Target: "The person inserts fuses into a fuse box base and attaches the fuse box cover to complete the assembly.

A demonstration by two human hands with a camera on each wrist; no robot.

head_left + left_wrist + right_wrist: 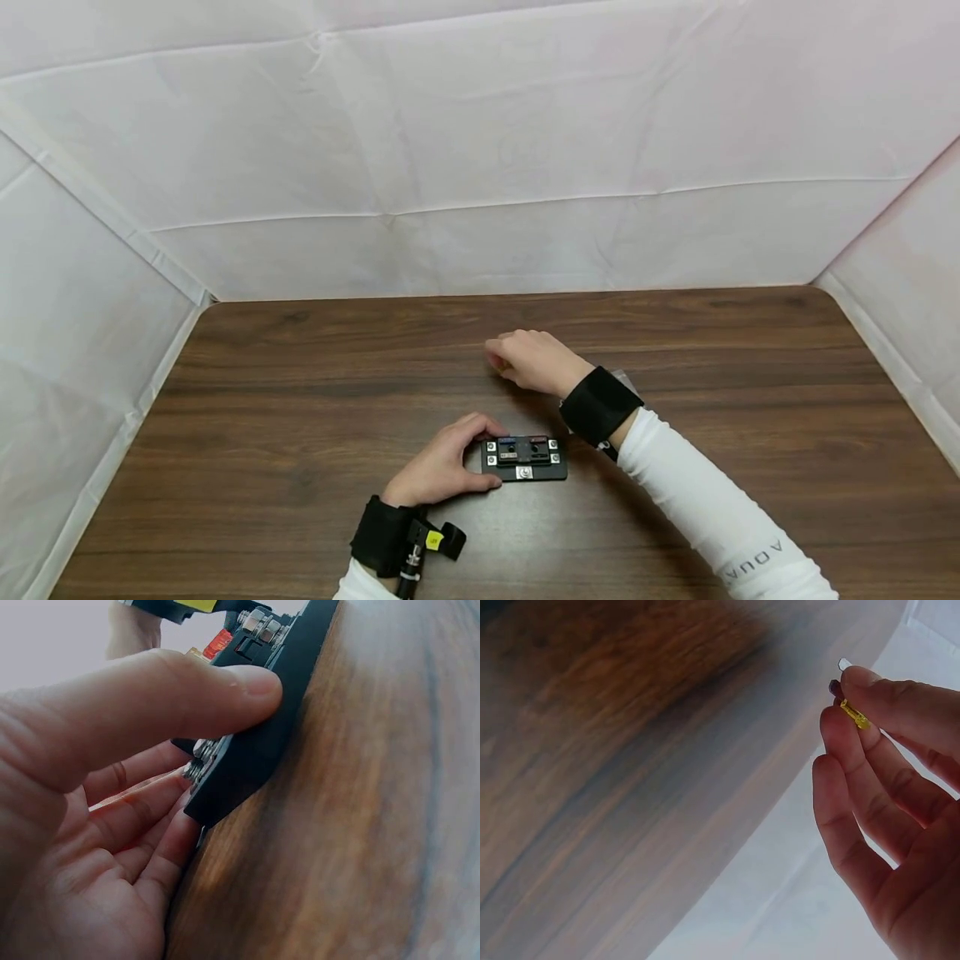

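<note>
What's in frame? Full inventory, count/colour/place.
fuse block: 1, black with silver screw terminals and red and blue fuses, near-centre of table.
small fuse: 1, yellow, pinched at right fingertips.
table: 1, dark brown wood grain.
backdrop sheet: white, creased, round three sides.
left hand: 1, grips the block's left end, black wrist strap.
right hand: 1, above the table behind the block, white sleeve, black strap.
</note>
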